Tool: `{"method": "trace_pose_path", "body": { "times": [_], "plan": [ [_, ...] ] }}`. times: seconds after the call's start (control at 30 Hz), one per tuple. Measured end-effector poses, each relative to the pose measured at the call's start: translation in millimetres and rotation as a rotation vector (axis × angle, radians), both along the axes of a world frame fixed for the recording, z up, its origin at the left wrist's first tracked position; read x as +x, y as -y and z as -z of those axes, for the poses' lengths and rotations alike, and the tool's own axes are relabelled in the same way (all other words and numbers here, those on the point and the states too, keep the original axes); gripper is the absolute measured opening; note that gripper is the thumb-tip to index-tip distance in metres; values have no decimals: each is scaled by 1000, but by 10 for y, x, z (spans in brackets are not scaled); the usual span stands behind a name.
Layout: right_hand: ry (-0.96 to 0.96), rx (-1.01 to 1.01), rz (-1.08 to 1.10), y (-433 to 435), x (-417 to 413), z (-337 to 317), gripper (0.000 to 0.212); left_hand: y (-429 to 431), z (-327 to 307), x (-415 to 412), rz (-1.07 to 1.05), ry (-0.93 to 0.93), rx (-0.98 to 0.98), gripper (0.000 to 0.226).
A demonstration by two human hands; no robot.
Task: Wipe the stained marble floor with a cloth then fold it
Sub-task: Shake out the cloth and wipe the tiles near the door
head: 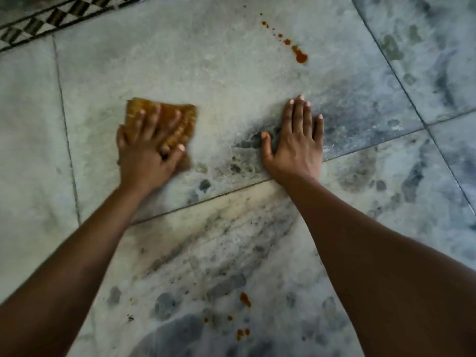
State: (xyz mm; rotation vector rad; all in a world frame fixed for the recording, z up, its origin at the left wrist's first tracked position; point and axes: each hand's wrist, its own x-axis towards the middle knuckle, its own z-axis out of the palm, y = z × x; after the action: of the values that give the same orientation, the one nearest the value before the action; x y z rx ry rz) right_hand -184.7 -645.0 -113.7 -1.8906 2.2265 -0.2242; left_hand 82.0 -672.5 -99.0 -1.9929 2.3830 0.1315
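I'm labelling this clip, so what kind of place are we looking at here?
Likely an indoor room of a home, only its floor showing: grey-veined marble floor slabs with thin joints, a black-and-white patterned border at the far edge, and orange-red spills, with the left hand pressing a cloth down.

We can read no text, label, brand, number or sign, neither on the cloth (189,119) nor on the floor (206,60).
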Motion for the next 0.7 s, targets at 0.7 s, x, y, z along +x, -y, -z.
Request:
{"method": "trace_pose_path", "body": {
  "times": [0.7],
  "plan": [
    [-14,-12,126,349,-1051,11,74,1729,15,-1037,-225,-55,99,55]
  ]
}}
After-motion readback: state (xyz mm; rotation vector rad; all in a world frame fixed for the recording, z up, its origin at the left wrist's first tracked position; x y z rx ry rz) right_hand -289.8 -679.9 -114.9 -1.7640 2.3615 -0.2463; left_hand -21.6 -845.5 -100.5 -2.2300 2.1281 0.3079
